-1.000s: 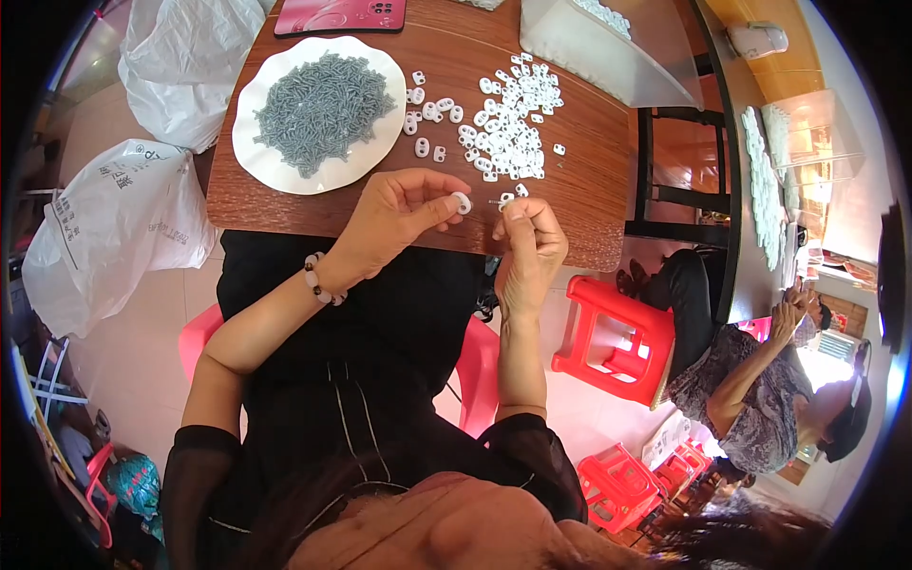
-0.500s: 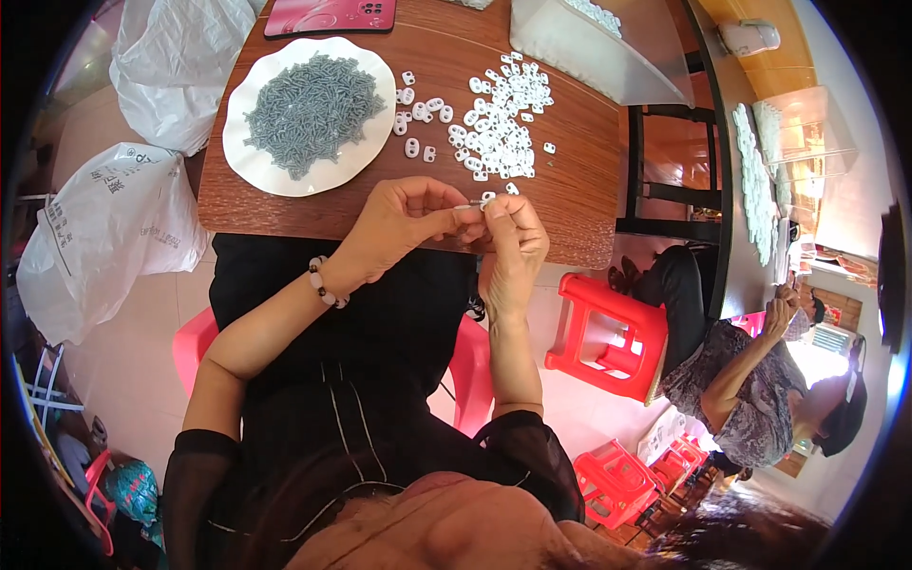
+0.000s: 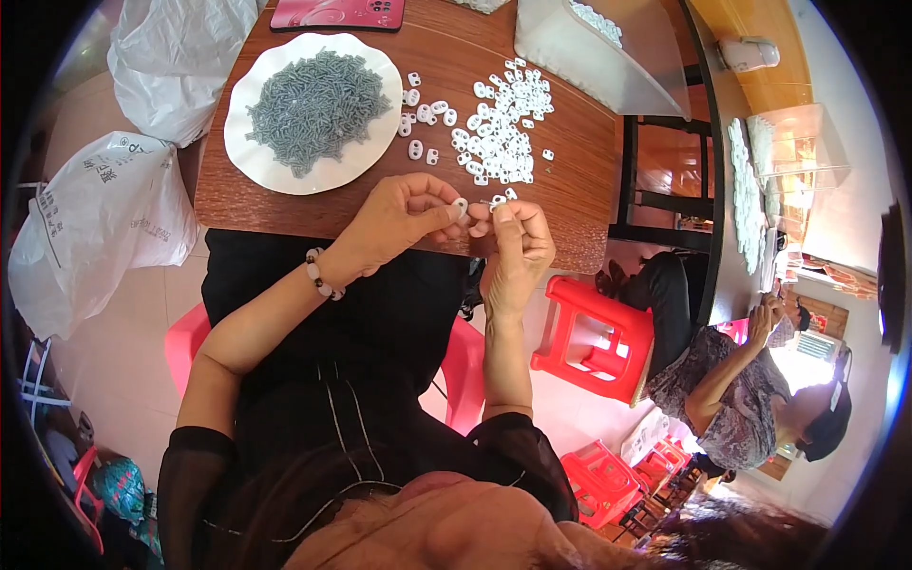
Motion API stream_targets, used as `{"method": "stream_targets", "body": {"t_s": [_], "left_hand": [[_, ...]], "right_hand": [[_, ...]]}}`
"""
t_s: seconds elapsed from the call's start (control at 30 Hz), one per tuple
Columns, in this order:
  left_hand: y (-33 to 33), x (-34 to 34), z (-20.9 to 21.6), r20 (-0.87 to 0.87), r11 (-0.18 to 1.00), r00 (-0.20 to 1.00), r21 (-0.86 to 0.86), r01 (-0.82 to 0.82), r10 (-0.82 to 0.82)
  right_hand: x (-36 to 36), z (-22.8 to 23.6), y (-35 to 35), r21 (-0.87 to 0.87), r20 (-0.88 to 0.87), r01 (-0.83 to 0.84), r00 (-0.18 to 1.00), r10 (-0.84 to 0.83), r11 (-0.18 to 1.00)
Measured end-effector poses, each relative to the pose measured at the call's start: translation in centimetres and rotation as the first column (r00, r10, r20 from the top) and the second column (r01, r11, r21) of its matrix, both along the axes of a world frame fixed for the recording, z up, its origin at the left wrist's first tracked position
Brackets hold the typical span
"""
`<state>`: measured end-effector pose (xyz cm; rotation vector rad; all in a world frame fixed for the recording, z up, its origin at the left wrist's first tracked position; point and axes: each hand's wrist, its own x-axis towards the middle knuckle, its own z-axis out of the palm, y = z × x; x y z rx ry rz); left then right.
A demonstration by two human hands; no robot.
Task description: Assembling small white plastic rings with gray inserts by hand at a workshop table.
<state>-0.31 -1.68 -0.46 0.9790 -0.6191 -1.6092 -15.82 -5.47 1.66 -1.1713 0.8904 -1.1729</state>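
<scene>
A makeshift workroom with small loose parts about; home or shop, it is hard to tell.
White pieces lie heaped on a wooden desk, beside a wavy-edged plate of grey pieces. Bulging white sacks rest on the tiled floor, red plastic stools are around, and another person is at a second, dark desk bearing pale pieces.

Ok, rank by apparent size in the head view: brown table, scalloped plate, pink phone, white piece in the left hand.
Largest to smallest:
1. brown table
2. scalloped plate
3. pink phone, partly cut off
4. white piece in the left hand
</scene>
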Motion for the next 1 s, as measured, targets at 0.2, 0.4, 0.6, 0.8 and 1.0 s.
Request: {"method": "stream_targets", "body": {"t_s": [0.2,0.4,0.6,0.8,1.0], "left_hand": [[-0.1,0.2,0.4,0.027,0.997,0.998,-0.049,-0.057,0.058],[-0.5,-0.1,0.9,0.079,0.995,0.995,-0.080,-0.062,0.068],[-0.4,-0.6,0.3,-0.027,0.984,0.992,-0.127,-0.127,0.125],[0.1,-0.2,-0.3,-0.211,0.997,0.976,-0.058,-0.059,0.046],[0.3,-0.3,-0.2,-0.214,0.996,0.974,-0.033,-0.082,0.073]], "right_hand": [[-0.2,0.6,-0.2,-0.054,-0.040,0.073,0.996,-0.076,0.996],[0.0,0.7,-0.2,-0.070,-0.086,0.084,0.992,-0.090,0.994],[-0.2,0.2,-0.2,-0.083,-0.087,0.036,0.995,-0.043,0.996],[0.0,0.0,0.1,-0.074,-0.078,0.026,0.996,-0.032,0.997],[0.4,0.0,0.4,-0.077,-0.063,-0.005,0.998,0.000,0.997]]}}
